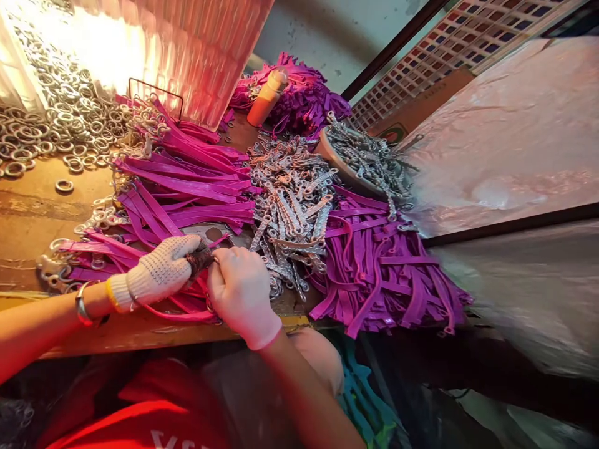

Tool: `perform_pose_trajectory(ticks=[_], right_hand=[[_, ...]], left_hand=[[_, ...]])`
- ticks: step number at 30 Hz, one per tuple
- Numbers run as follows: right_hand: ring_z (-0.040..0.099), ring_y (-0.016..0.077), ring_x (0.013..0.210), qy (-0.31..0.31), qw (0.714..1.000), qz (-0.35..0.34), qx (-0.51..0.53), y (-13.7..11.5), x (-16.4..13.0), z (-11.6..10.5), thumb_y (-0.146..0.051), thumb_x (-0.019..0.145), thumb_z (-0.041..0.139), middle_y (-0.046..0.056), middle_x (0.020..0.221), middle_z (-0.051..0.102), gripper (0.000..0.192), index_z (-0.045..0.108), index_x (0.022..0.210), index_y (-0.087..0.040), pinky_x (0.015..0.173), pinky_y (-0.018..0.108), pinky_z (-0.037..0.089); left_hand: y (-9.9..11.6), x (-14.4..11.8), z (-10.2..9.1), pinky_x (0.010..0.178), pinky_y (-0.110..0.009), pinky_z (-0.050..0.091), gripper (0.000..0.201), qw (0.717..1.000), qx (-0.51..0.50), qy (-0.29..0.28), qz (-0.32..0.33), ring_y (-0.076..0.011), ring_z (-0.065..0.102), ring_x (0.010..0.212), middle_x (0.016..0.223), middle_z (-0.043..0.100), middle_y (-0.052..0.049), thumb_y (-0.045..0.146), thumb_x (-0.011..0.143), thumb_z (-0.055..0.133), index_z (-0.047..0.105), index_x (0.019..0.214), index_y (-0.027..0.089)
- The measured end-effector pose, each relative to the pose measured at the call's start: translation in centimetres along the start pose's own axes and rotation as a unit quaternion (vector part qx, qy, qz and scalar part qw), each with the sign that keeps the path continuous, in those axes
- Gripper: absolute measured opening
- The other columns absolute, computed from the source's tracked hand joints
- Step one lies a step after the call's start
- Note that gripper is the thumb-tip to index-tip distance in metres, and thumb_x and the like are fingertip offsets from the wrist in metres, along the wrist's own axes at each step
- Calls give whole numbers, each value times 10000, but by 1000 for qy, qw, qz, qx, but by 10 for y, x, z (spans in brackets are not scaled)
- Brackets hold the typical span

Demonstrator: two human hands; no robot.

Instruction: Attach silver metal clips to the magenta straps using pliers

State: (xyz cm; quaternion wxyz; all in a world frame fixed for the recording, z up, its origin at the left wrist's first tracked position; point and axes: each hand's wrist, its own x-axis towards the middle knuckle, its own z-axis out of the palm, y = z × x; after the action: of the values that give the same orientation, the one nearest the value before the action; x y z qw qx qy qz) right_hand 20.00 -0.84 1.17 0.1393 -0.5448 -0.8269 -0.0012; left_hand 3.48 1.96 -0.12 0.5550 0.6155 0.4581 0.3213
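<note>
My left hand (pixel 161 273), in a dotted knit glove, is closed around a dark brown, rough-looking wrapped piece (pixel 200 258) whose kind I cannot make out. Touching its far end is my right hand (pixel 243 293), in a plain pale glove, its fingers curled in a pinch. What the right fingers hold is hidden. Below and beside both hands lie magenta straps (pixel 187 187) with metal rings at their left ends. Just beyond the right hand is a heap of flat silver metal links (pixel 292 206) with eyelets.
Loose metal rings (pixel 70 137) cover the table's left side under a bright light, by a ribbed translucent panel (pixel 187 50). A bowl (pixel 330 149) of twisted chain pieces stands at right, above more magenta straps (pixel 384 268). An orange bottle (pixel 266 96) stands at the back.
</note>
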Motion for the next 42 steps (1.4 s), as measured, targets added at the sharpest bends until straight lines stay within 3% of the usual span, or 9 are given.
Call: perform_pose_trajectory(ticks=[5,7,12,15,18,23,27,31,42], right_hand=[[553,159,654,-115,973,110,168,14,6,-8,-337,988,424,6,713,646,278,633,860,-205,604,257,357],[507,135,605,-144,943,150,261,23,9,-11,-415,997,427,-42,645,599,332,606,795,-222,560,240,331],[521,138,662,68,928,220,291,44,5,2,-413,996,429,-12,758,640,304,644,934,-208,643,254,398],[612,162,789,105,910,225,333,53,-1,13,-399,996,425,43,925,701,333,648,1126,-188,724,270,471],[650,174,867,127,903,233,338,57,-3,15,-387,1003,416,61,994,719,369,637,1214,-179,773,286,505],[679,179,990,116,924,190,311,53,0,3,-341,1007,444,67,1166,723,371,618,1302,-199,875,286,513],[666,185,1062,93,956,88,265,41,5,1,-256,1019,425,95,1202,708,353,623,1298,-171,941,284,491],[686,195,923,54,988,23,141,23,7,3,-191,1013,395,106,1037,728,364,621,1294,-142,833,279,497],[542,164,578,121,985,-38,-117,5,-1,6,-195,1004,432,38,740,630,254,636,1151,-164,548,318,289]], left_hand=[[7,21,7,401,-225,326,120,992,-46,-54,-107,-112,413,428,582,490,20,268,807,429,518,804,188],[17,39,6,437,-227,356,160,994,55,-71,-62,-121,458,461,610,527,0,245,849,402,546,824,180],[30,110,-8,704,-284,453,183,911,403,-25,87,-235,646,853,1003,652,-128,188,831,562,635,988,127],[21,144,-10,748,-309,466,357,845,533,-4,56,-267,678,903,1031,652,-169,262,978,408,575,1227,69],[11,155,-9,746,-344,482,408,832,553,0,45,-283,692,880,1064,659,-194,268,1000,368,545,1314,76],[17,119,-16,687,-283,472,215,903,410,-10,125,-218,658,817,977,695,-106,180,837,539,696,981,145],[29,61,-21,442,-214,344,150,990,132,-51,17,-114,496,472,595,592,-3,263,863,533,632,815,161],[30,21,-19,379,-203,294,313,995,-28,-64,-68,-88,398,386,491,508,26,437,909,531,565,738,177],[7,-1,-4,387,-197,322,186,997,-48,-50,-38,-88,416,396,540,485,41,312,831,542,498,693,195]])
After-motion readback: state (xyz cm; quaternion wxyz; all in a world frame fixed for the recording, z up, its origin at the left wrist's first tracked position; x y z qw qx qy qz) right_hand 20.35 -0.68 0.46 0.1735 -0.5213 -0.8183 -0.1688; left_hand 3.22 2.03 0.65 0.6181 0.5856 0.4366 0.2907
